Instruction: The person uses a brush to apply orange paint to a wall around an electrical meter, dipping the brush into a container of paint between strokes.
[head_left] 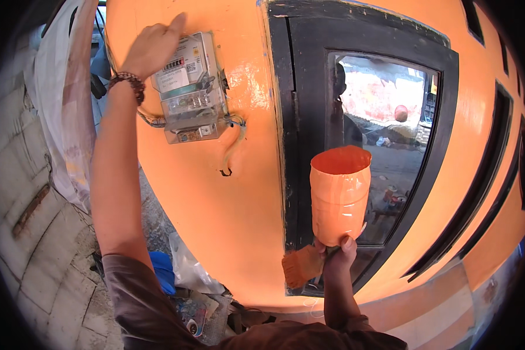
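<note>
My left hand (151,46), with a beaded bracelet on the wrist, is raised high and rests against the top left of a clear-cased electric meter (189,87) mounted on the orange wall (239,198). My right hand (339,256) grips the bottom of a cut-off plastic bottle (339,195) coated in orange paint, holding it upright in front of a black-framed window (385,134). The same hand also holds a paintbrush (302,265) with orange bristles that points left and down.
Cables hang from the meter down the wall. A white plastic sheet (64,99) hangs at the left. A blue object (162,271) and crumpled bags lie at the wall's foot on paving stones (46,274). Black stripes cross the wall at right.
</note>
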Demonstrator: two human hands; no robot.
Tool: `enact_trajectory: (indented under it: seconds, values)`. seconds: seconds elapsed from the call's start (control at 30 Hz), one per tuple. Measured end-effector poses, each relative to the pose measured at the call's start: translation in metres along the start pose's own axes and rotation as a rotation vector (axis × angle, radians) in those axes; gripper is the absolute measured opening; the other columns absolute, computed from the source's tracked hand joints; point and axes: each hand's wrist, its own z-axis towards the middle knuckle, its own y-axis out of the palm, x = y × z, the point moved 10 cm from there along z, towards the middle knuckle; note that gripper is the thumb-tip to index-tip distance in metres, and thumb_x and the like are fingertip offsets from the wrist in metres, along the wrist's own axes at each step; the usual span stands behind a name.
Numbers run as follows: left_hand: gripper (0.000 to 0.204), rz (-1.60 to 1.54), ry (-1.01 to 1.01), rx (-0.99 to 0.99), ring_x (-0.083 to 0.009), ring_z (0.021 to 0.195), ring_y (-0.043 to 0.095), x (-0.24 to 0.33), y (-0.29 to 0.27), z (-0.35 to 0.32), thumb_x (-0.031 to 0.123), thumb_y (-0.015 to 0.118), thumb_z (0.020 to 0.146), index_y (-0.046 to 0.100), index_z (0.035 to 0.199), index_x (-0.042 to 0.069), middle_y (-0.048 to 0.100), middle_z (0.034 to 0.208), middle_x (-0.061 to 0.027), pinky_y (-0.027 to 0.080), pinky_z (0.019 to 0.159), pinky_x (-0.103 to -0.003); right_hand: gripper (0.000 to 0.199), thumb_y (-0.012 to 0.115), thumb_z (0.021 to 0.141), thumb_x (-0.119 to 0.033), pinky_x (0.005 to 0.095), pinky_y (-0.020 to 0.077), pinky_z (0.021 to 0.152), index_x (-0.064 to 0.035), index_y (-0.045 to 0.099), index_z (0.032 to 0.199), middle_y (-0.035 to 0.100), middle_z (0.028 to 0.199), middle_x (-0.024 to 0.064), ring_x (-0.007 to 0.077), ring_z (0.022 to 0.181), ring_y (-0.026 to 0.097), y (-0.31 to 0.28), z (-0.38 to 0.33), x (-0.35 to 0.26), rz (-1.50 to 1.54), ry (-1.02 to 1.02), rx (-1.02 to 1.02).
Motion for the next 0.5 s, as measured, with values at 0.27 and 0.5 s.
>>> enact_trajectory:
  seconds: [0.27,0.5]
  values:
    - [0.077,0.154,-0.120,-0.061,-0.0457,0.107,0.060,-0.032,-0.003,0.000,0.058,0.024,0.098,0.069,0.102,-0.004,0.066,0.100,-0.0307,0.044,0.099,-0.047,0.083,0.066,0.071,-0.071,0.0233,0.0335,0.039,0.0011,0.057,0.111,0.059,0.068,0.0063,0.0128,0.050,0.054,-0.001,-0.001,-0.006,-0.008,0.011,-0.021]
    - [0.073,0.156,-0.201,0.024,-0.0447,0.104,0.063,-0.016,-0.024,-0.015,0.056,0.034,0.097,0.071,0.093,-0.007,0.067,0.101,-0.0317,0.048,0.093,-0.048,0.087,0.065,0.071,-0.075,0.0232,0.0345,0.039,0.0023,0.057,0.109,0.060,0.068,0.0068,0.0129,0.051,0.055,-0.007,0.002,-0.004,-0.057,-0.003,-0.034]
